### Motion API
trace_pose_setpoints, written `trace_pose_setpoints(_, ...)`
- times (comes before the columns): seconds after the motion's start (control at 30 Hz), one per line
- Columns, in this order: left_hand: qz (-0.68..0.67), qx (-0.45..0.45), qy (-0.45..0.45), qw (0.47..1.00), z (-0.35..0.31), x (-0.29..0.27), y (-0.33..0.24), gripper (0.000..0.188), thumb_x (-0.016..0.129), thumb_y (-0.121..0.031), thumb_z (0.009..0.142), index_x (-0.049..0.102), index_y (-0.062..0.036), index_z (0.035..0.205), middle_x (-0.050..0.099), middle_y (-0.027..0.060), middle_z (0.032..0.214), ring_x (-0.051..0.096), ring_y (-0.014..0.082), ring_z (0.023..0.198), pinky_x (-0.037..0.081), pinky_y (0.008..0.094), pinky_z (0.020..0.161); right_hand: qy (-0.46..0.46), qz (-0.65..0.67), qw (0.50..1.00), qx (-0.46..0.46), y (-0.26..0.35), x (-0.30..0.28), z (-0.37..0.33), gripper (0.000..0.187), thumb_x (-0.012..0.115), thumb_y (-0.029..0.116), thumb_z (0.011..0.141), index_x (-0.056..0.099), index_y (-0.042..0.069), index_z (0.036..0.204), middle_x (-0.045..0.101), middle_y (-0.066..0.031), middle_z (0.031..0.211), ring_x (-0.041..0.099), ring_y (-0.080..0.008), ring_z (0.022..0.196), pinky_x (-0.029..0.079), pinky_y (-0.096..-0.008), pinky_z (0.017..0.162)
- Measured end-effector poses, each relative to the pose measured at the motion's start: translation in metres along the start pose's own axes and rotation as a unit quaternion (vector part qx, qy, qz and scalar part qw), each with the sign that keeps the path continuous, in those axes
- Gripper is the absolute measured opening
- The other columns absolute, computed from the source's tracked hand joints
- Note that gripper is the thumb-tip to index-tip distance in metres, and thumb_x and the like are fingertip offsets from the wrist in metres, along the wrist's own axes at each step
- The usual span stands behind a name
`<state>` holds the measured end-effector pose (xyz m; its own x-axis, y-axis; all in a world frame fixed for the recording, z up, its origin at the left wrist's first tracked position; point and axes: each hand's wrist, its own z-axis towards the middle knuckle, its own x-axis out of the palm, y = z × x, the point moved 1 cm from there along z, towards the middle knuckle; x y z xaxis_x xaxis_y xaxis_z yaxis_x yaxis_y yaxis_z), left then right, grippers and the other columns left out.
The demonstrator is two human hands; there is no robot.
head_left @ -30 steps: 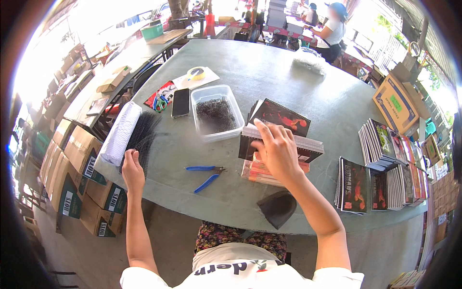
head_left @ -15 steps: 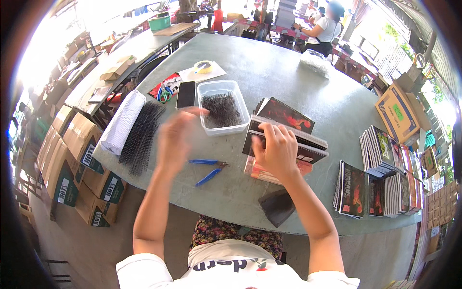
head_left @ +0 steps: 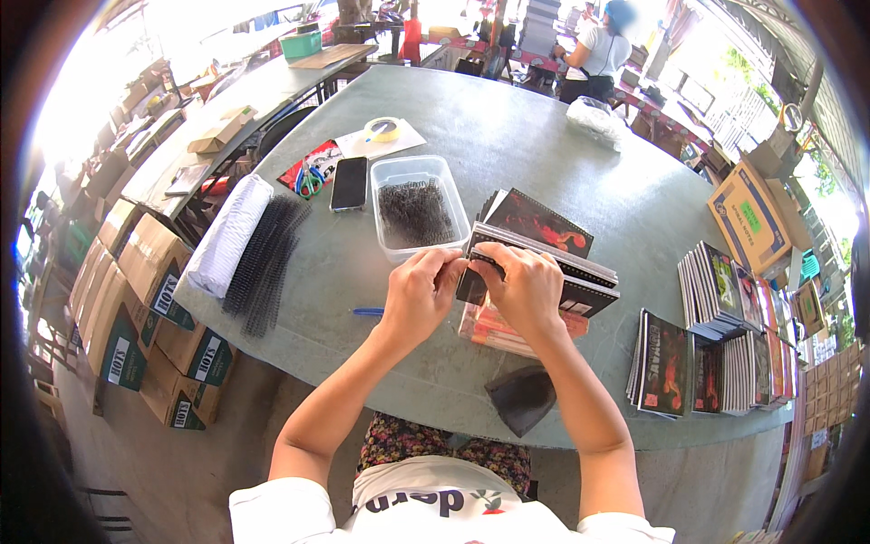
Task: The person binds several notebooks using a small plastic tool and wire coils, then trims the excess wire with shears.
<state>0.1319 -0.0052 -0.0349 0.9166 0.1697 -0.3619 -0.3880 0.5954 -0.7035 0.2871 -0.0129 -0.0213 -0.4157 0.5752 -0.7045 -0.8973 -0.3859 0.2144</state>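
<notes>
My right hand (head_left: 526, 286) is closed on the end of a dark-covered spiral notebook (head_left: 589, 297), held on edge over a small pile. Beside it, my left hand (head_left: 421, 288) pinches at the notebook's left corner; anything between its fingertips is too small to make out. Below both hands lies a pinkish-orange stack of notebooks (head_left: 494, 328). Behind them is another notebook with a dark, red-patterned cover (head_left: 544, 222). A clear plastic tub (head_left: 399, 248) with small black binding coils (head_left: 417, 210) sits just beyond my left hand. One blue handle of the pliers (head_left: 367, 312) shows; my left hand hides the rest.
Long black coils (head_left: 263, 272) lie beside a white roll (head_left: 231, 236) at left. A phone (head_left: 349, 184), scissors (head_left: 310, 181) and a tape roll (head_left: 382, 130) are near the tub. Stacked notebooks (head_left: 662, 363) line the right edge. A dark folded piece (head_left: 521, 399) is nearest me.
My left hand has moved right and nearer, from beside the tub to the notebook's corner, covering most of the pliers. My right hand stays on the notebook, its fingers shifted slightly left.
</notes>
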Motion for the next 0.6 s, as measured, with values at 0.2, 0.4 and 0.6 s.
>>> trace_pose_setpoints(0.2,0.072,0.063,-0.014,0.995,0.008,0.001,0.007,0.014,0.068,-0.011,0.082,0.065,0.0007,0.088,0.062,0.0097,0.072,0.055,0.0138,0.058,0.045,0.0286,0.056,0.071,0.031,0.997,-0.004,0.004,-0.002,-0.001,0.019,0.063,0.025,0.079,0.067,0.012,0.093,0.066,-0.0037,0.076,0.063,-0.0212,0.076,0.043,-0.0348,0.069)
trace_pose_setpoints(0.4,-0.003,-0.068,0.174,0.982,0.026,-0.038,0.020,0.020,0.068,-0.012,0.080,0.061,-0.0011,0.095,0.060,0.0134,0.078,0.059,0.0234,0.070,0.046,0.0337,0.063,0.116,0.026,0.993,0.013,0.000,-0.008,0.002,0.017,0.059,0.021,0.084,0.064,0.007,0.092,0.068,-0.0069,0.083,0.064,-0.0243,0.081,0.045,-0.0372,0.074)
trace_pose_setpoints(0.6,0.002,-0.124,0.292,0.948,0.039,-0.041,0.018,0.013,0.058,-0.016,0.087,0.063,-0.0049,0.091,0.061,0.0093,0.078,0.058,0.0250,0.069,0.045,0.0344,0.066,0.057,0.124,0.988,0.069,0.006,-0.003,0.008,0.018,0.062,0.025,0.085,0.061,0.007,0.084,0.067,-0.0055,0.081,0.064,-0.0262,0.078,0.047,-0.0380,0.070)
